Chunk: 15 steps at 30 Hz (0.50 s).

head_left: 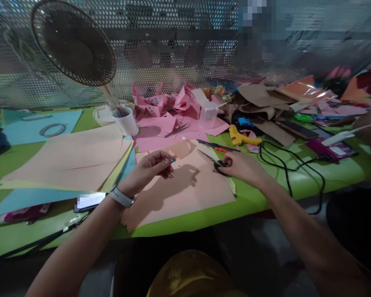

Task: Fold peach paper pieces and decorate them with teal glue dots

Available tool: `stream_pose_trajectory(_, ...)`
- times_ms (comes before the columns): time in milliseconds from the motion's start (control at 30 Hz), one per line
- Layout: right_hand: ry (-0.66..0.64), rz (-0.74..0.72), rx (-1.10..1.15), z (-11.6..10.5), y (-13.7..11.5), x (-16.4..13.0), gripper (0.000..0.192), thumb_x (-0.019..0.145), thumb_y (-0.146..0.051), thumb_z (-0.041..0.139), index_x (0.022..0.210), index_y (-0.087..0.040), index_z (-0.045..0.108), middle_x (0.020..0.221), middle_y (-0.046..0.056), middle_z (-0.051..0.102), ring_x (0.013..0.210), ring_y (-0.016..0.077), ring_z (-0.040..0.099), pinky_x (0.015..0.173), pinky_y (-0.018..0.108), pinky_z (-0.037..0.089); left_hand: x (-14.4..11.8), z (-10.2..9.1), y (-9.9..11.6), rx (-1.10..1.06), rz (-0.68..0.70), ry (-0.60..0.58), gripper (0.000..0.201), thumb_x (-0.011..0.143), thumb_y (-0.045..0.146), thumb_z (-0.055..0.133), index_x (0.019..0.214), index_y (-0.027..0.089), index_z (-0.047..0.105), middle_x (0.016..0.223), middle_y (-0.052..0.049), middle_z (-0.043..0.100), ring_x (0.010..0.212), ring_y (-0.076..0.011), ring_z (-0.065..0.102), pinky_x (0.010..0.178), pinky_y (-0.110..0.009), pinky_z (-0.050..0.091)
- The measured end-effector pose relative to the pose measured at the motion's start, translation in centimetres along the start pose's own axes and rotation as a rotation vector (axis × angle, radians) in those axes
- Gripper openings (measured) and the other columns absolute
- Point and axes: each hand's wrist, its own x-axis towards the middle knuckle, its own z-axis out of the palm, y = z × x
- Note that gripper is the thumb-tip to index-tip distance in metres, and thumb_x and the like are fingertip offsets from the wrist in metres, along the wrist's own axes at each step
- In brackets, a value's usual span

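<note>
Black scissor handles [221, 168] partly hide behind right hand [238, 165]

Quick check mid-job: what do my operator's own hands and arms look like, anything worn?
The left hand and right hand wear no gloves, and no sleeves show. A pale grey wristband with small holes circles the left wrist.

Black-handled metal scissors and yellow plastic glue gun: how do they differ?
The scissors are held in the right hand; the glue gun lies unheld. The scissors are slim and pointed, with black handles; the glue gun is chunky and yellow. Both are hand tools, right of the picture's middle.
</note>
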Motion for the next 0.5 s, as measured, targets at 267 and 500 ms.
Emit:
stream_pose_trajectory(267,-0.108,-0.089,0.15,-0.2,2.0,1.1,0.031,0.071,-0.049,0.073,0.082,-0.022,0.063,0.074,0.001,0.066,0.065,0.0174,0.057,0.053,0.028,0.033,-0.1,0.3,-0.1,-0.013,0.064,-0.008,0.042,0.08,0.043,0.077,0.101,0.016,0.054,0.073,-0.002,0.073,0.067,-0.0132,0.07,0.063,-0.024,0.055)
stream_pose_trajectory(500,0.129,-0.105,0.38,-2.0,-1.6,-0.3,0.024,0.084,-0.044,0.064,0.084,-0.02,0.067,0.081,0.006,0.07,0.073,0.0199,0.063,0.061,0.03,0.041,-0.1,0.8,-0.1,-0.01,0.037,-0.01,0.045,0.074,0.044,0.082,0.093,0.016,0.052,0.073,-0.004,0.075,0.067,-0.0148,0.072,0.065,-0.025,0.058)
